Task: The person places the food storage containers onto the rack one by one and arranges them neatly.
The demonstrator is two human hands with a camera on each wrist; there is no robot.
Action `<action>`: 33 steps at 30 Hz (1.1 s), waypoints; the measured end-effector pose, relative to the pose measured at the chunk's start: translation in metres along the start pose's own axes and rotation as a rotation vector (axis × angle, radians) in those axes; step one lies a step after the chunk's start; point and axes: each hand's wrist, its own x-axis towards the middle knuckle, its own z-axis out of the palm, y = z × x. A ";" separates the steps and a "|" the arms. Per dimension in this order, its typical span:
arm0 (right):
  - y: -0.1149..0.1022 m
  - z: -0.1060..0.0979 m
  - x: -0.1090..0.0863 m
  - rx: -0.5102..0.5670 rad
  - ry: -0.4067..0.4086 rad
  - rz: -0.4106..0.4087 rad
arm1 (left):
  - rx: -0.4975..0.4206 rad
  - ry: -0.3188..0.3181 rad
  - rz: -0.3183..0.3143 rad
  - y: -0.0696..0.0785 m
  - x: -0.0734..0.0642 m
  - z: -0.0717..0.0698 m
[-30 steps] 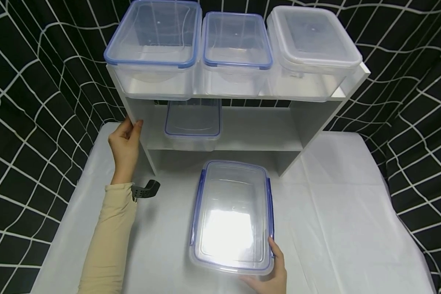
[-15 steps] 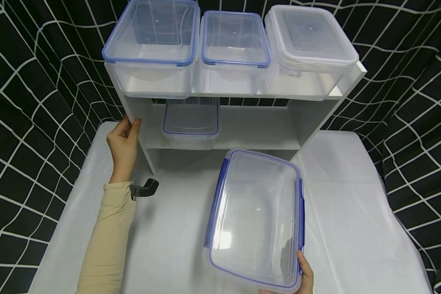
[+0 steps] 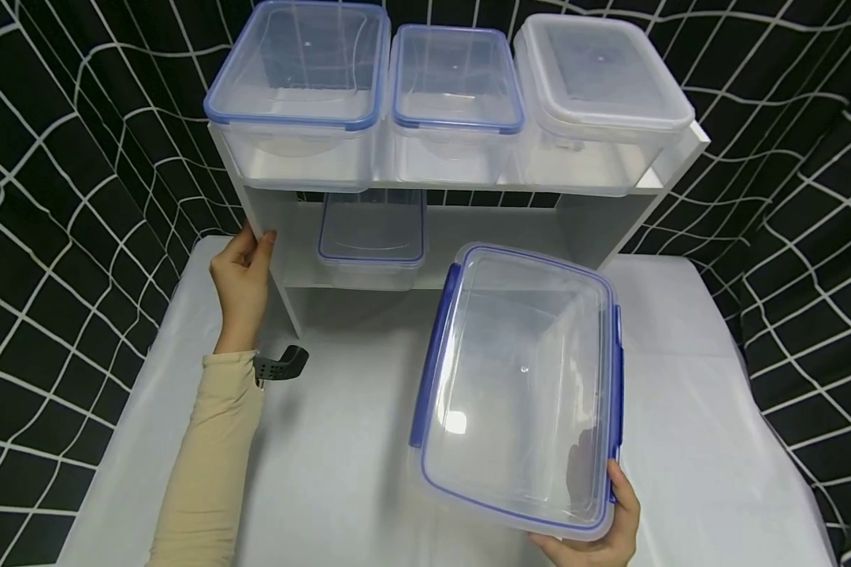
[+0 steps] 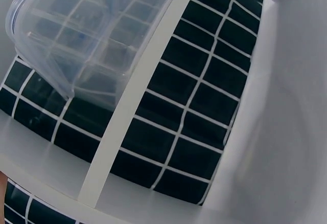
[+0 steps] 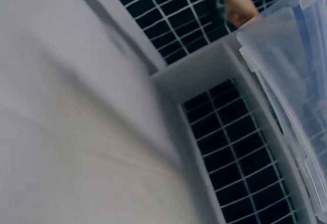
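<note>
A large clear food container (image 3: 518,386) with a blue-rimmed lid and blue side clips hangs tilted over the table, in front of the shelf's right half. My right hand (image 3: 603,524) grips its near right corner, thumb on the side and other fingers under the base, mostly hidden. My left hand (image 3: 243,287) pinches the front edge of the white shelf's (image 3: 599,224) left side panel, its fingertips hidden behind. In the right wrist view, clear plastic of a container (image 5: 291,60) fills the right edge, and the left hand (image 5: 240,9) shows at the top.
Two blue-rimmed containers (image 3: 294,71) (image 3: 457,83) and a white-lidded one (image 3: 610,75) stand on the shelf's top. A smaller container (image 3: 373,236) sits on the middle board, left side. White cloth (image 3: 681,409) covers the table; dark gridded curtains (image 3: 787,118) surround it.
My right hand has carried the large container to the right, then up and away toward the shelf, turning it slightly clockwise. My left hand keeps its place on the side panel.
</note>
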 end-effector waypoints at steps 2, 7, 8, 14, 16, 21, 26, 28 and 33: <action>0.003 0.000 0.005 0.038 0.003 -0.038 | -0.001 0.000 -0.002 0.000 0.000 0.001; 0.022 -0.001 0.026 0.047 -0.035 -0.150 | 0.004 0.009 -0.016 0.001 0.001 0.001; 0.026 -0.002 0.031 0.031 -0.052 -0.153 | 0.001 0.007 -0.017 0.001 0.001 0.002; 0.046 -0.010 0.064 0.048 -0.113 -0.073 | -0.003 -0.018 0.007 0.006 -0.002 0.001; 0.052 -0.010 0.076 0.069 -0.120 -0.054 | -0.003 -0.024 0.015 0.005 -0.003 0.001; 0.061 -0.011 0.103 0.030 -0.152 -0.038 | -0.013 -0.021 0.025 -0.001 0.000 0.002; 0.064 -0.011 0.123 0.005 -0.174 0.011 | -0.004 -0.019 0.029 0.001 0.000 0.002; 0.067 -0.009 0.130 0.008 -0.176 0.026 | 0.004 -0.017 0.022 0.000 0.000 0.001; 0.076 -0.006 0.147 -0.001 -0.165 0.060 | 0.000 -0.041 0.012 -0.001 -0.001 0.000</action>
